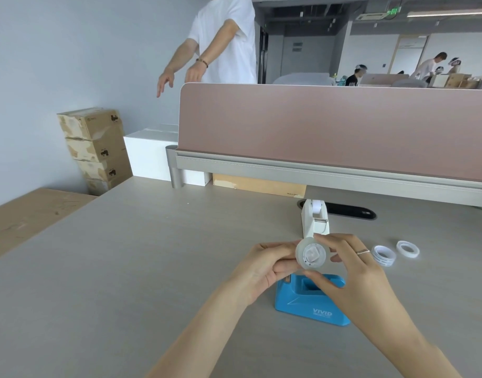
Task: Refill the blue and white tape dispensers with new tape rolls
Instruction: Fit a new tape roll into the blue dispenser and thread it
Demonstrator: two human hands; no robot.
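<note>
Tape roll [312, 254] pinched between both hands, above blue dispenser [310, 301].

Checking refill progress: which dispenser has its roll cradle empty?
The blue dispenser under the hands; its cradle is bare. The white dispenser behind holds a roll.

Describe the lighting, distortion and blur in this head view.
Head view: soft, even light, faint shadows under the hands; wide-angle bend bows the pink divider; the tape roll held by the left hand and right hand looks slightly soft; background people blurred.
</note>
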